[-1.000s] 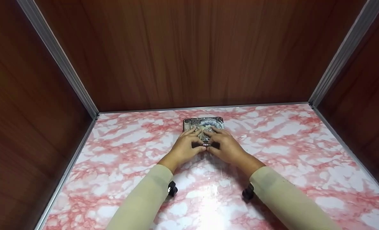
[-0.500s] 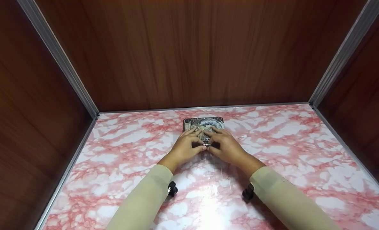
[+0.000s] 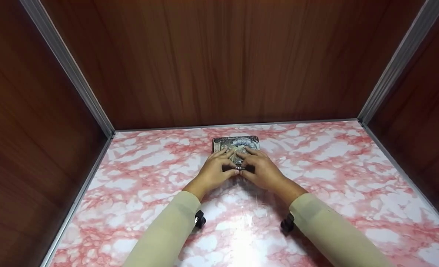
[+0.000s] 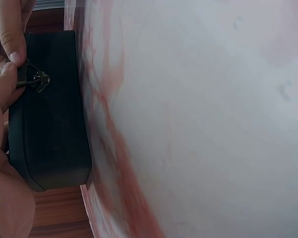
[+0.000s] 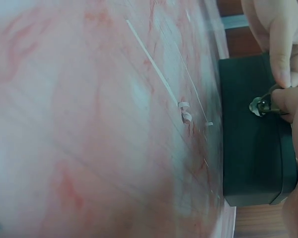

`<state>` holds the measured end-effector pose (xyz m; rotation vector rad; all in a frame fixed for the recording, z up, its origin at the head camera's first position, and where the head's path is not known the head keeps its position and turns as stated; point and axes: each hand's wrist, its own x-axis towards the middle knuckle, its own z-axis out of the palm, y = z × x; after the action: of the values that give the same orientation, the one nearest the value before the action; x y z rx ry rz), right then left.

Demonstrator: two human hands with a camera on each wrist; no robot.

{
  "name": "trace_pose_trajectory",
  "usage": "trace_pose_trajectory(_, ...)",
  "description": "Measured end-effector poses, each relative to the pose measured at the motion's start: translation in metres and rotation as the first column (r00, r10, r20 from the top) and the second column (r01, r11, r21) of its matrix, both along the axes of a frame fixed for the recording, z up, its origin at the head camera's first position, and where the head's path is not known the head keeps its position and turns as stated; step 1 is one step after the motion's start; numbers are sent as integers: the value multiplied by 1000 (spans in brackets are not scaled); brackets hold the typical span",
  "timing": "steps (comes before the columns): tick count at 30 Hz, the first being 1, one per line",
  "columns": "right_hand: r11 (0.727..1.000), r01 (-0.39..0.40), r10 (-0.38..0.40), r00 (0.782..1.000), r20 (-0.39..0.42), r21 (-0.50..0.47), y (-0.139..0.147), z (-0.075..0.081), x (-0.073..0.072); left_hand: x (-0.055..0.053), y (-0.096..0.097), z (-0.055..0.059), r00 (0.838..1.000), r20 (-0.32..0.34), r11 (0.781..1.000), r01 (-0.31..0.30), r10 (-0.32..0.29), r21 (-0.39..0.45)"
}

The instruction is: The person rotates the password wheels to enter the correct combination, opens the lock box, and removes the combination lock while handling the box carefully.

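Note:
A dark box with a patterned lid rests on the table. On its near face is a small metal clasp, with the curved shackle of a small padlock through it. My left hand pinches the padlock between thumb and index finger, its other fingers lying over the lid. From the other side my right hand pinches the same padlock, thumb tip close to the left one, other fingers on the lid too. Fingertips cover most of the lock body. In the right wrist view the box looks shut.
The table has a red and white marbled top. Brown wood-grain panels with grey metal edging rise at the back and both sides, the back one a short way behind the box. Thin pale scratches or strips mark the tabletop.

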<state>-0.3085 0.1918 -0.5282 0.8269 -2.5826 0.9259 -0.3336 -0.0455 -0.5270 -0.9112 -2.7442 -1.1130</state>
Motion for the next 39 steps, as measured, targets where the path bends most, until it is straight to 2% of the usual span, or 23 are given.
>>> trace_pose_trajectory(25,1000,-13,13,1000,-15,-18,0,0,1,1,0,0,1000,11,1000,-4,4,5)
trace_pose_trajectory(39,1000,-4,4,1000,-15,4,0,2,1,2,0,2,1000,25,1000,-7,7,-3)
